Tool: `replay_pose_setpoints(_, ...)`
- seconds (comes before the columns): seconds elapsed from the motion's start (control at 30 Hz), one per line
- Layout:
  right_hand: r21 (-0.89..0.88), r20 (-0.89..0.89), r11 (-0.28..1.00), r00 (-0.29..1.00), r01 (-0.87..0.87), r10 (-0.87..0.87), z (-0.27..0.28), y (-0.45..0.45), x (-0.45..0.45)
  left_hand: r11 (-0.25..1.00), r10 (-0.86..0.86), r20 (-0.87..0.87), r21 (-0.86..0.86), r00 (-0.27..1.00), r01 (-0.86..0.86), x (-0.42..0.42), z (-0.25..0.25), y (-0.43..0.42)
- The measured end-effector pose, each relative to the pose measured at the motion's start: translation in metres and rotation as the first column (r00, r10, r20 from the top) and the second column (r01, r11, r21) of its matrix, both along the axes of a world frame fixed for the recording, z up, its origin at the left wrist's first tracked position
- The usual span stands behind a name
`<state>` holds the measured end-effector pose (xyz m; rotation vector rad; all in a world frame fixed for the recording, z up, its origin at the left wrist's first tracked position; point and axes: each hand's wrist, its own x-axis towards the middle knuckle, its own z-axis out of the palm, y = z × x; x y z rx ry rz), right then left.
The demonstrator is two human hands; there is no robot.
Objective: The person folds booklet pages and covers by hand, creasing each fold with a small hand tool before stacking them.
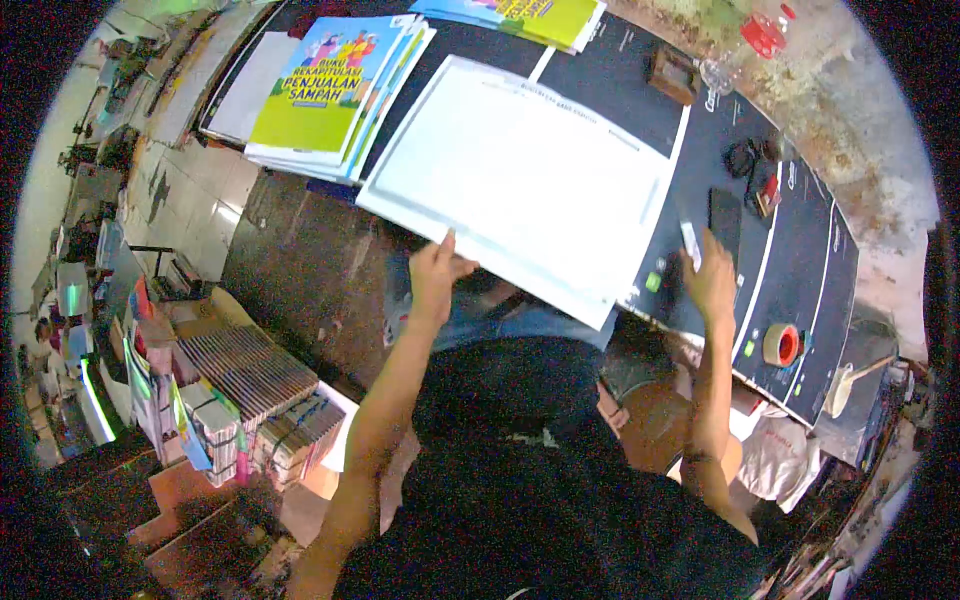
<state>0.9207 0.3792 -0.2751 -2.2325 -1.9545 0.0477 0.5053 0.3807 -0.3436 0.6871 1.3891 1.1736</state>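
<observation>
A stack of large white printed sheets (520, 180) lies at an angle on the dark table, its near edge toward my body. My left hand (437, 280) is closed on that near edge, with a fingertip on the top sheet. To the right of the paper, my right hand (711, 280) is closed around a slim, light-coloured tool (690, 240), too blurred to name exactly. A black oblong block (724, 225) lies just beyond the right hand. Left of the sheets sits a pile of blue and green printed booklets (320, 90).
More booklets (530, 20) lie at the far edge. On the table's right stand a tape roll (781, 345), a wooden block (673, 75) and a black cord (745, 160). A clear bottle with a red label (763, 38) is behind. Bundled paper stacks (245, 370) fill the lower left.
</observation>
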Motion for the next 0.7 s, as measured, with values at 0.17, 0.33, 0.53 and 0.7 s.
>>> replay_pose_setpoints(0.17, -0.028, 0.013, 0.998, 0.998, 0.054, -0.054, -0.013, 0.018, -0.011, 0.997, 0.067, 0.203, -0.059, 0.977, -0.056, 0.042, 0.014, -0.047)
replay_pose_setpoints(0.33, -0.021, -0.087, 0.996, 0.992, 0.092, -0.094, -0.021, 0.045, 0.005, 0.884, -0.413, 0.112, -0.191, 0.904, 0.427, 0.048, 0.011, -0.04)
replay_pose_setpoints(0.53, 0.143, -0.125, 0.986, 0.989, 0.091, -0.074, -0.023, 0.041, 0.016, 0.311, -0.923, -0.341, -0.385, 0.179, 0.869, -0.013, 0.048, 0.001)
replay_pose_setpoints(0.7, -0.029, -0.403, 0.933, 0.85, 0.36, -0.34, -0.02, 0.029, 0.012, 0.861, -0.492, -0.541, -0.188, 0.682, 0.472, -0.036, 0.096, 0.01)
